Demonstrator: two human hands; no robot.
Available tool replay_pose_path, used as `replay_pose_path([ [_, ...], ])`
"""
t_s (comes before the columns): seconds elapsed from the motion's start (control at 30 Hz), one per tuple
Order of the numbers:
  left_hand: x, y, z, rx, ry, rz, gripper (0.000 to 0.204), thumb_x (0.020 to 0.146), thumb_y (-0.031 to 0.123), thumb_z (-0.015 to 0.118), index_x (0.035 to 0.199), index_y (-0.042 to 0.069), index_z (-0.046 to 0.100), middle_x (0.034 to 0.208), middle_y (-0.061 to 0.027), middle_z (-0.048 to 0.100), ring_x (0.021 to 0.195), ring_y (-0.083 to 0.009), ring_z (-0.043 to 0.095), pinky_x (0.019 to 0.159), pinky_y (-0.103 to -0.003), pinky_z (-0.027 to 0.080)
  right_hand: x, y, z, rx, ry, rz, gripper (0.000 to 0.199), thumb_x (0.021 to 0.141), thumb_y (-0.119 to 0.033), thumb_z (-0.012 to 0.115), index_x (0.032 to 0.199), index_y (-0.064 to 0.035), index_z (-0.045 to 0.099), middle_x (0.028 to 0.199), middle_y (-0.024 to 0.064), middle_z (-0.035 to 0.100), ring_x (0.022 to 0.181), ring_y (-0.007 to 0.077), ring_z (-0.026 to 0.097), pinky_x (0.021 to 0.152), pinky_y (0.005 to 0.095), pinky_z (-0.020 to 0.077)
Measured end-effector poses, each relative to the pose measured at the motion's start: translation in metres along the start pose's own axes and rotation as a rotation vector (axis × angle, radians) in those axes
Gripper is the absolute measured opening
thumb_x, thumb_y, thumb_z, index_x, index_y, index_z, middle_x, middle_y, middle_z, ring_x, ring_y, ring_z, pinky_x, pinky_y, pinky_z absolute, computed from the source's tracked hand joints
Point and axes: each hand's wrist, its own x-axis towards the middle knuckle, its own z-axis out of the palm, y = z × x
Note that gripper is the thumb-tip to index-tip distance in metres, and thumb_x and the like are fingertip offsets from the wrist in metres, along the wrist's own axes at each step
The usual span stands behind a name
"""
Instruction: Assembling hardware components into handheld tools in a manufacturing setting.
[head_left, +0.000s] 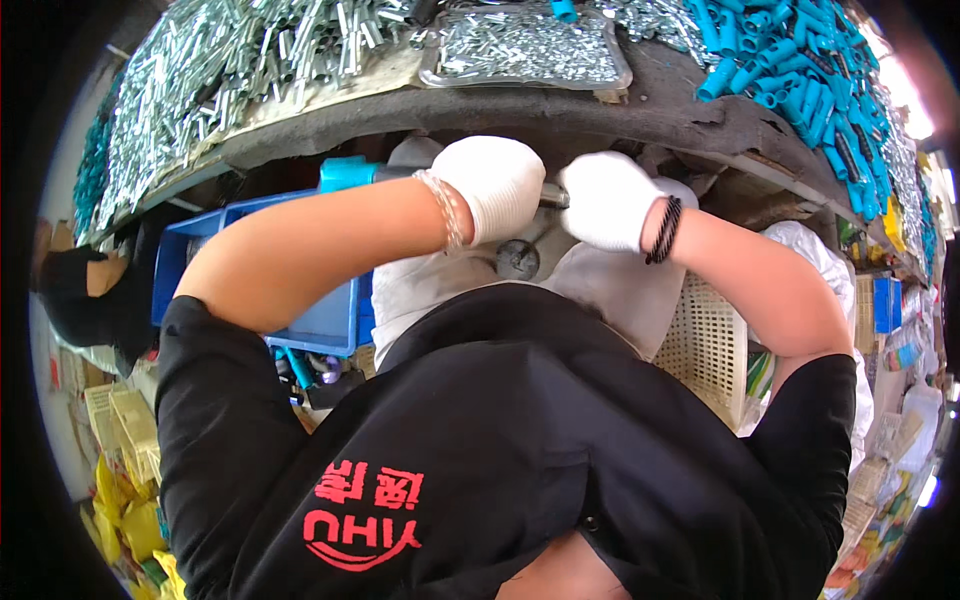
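Below the tabletop edge, both gloved hands, left hand and right hand, clenched around a short metal rod, apparently steadying it for assembly.

Head-worn fisheye view, steeply downward, close over the workbench.

Both hands, the left hand and the right hand, are covered by white knitted cloth gloves, matt and slightly fuzzy. A short grey metal rod with a dull sheen is gripped between them. At the upper left, shiny silver metal tubes are heaped; at the upper right, smooth blue plastic sleeves. A glossy blue plastic crate is seen at centre left, and a matt cream plastic lattice basket at centre right.
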Motion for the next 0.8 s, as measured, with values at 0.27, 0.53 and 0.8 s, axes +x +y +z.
replay_pose_path([
  [0.27, -0.027, -0.042, 0.009, -0.683, -0.621, -0.288, 0.028, 0.076, 0.026, 0.068, 0.081, -0.001, 0.072, 0.072, -0.0101, 0.067, 0.061, -0.0179, 0.063, 0.062, -0.036, 0.051, 0.034, -0.042, 0.021, -0.317, 0.604, -0.104, 0.012, 0.078, -0.021, 0.061, 0.072, -0.0158, 0.07, 0.079, 0.0033, 0.065, 0.088, 0.0212, 0.059, 0.077, 0.0361, 0.0437],
  [0.53, -0.042, -0.027, 0.046, 0.099, -0.131, -0.093, 0.03, 0.08, 0.031, 0.069, 0.081, 0.002, 0.077, 0.078, -0.02, 0.072, 0.078, -0.0345, 0.073, 0.072, -0.042, 0.058, 0.047, -0.057, 0.066, 0.265, -0.016, 0.088, 0.023, 0.085, -0.025, 0.063, 0.083, -0.0076, 0.078, 0.077, 0.0172, 0.072, 0.073, 0.0319, 0.072, 0.067, 0.0429, 0.0547],
  [0.8, -0.034, -0.018, 0.007, 0.21, -0.122, -0.015, 0.02, 0.079, 0.018, 0.064, 0.082, 0.003, 0.077, 0.076, -0.0195, 0.071, 0.076, -0.0344, 0.073, 0.069, -0.044, 0.057, 0.041, -0.035, 0.068, 0.472, 0.084, 0.095, 0.021, 0.083, -0.03, 0.071, 0.078, -0.0099, 0.071, 0.065, 0.007, 0.061, 0.061, 0.0236, 0.06, 0.054, 0.0385, 0.0434],
])
